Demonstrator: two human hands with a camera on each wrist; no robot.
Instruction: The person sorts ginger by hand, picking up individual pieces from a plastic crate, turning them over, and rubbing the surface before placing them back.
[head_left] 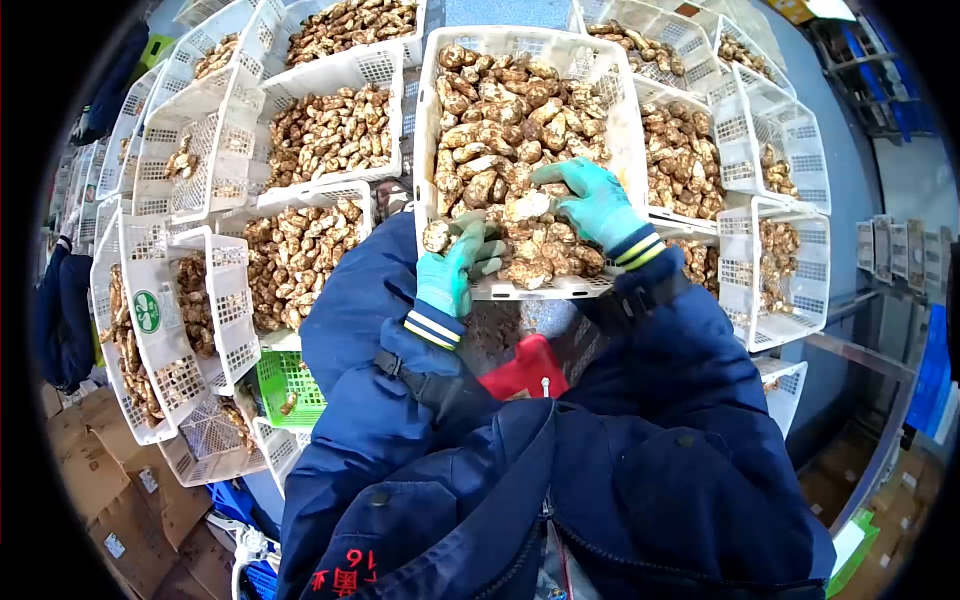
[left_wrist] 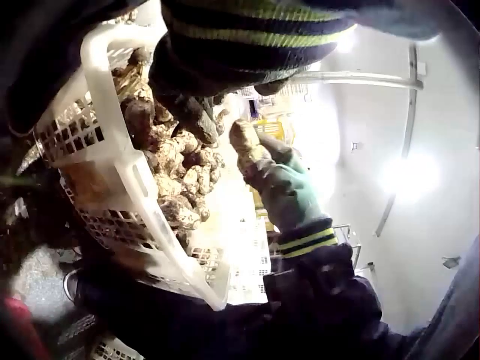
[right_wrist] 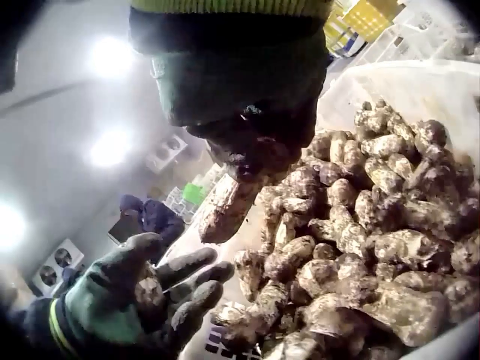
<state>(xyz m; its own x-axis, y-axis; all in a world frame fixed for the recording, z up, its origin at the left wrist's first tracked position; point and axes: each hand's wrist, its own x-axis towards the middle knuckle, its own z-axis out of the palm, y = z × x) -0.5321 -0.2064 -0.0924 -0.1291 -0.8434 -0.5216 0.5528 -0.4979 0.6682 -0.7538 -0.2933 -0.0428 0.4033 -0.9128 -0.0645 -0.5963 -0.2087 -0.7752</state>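
Note:
In the head view a white crate point(head_left: 428, 130) full of soil-streaked mushrooms point(head_left: 500, 120) lies before me. My right hand point(head_left: 597, 205), in a green glove, grips a thick pale-and-brown mushroom point(head_left: 528, 206) above the near part of the heap. The right wrist view shows that mushroom point(right_wrist: 225, 210) pointing down from the dark fingers. At the crate's near left corner is my gloved left hand point(head_left: 452, 268), palm turned up and fingers spread. A small mushroom point(right_wrist: 148, 291) sits between its thumb and palm in the right wrist view.
More crates of mushrooms stand on both sides, such as one crate point(head_left: 335, 75) at the left and another point(head_left: 690, 210) at the right. A green basket point(head_left: 285, 385) is low at the left. Another person point(right_wrist: 150, 217) is in the background.

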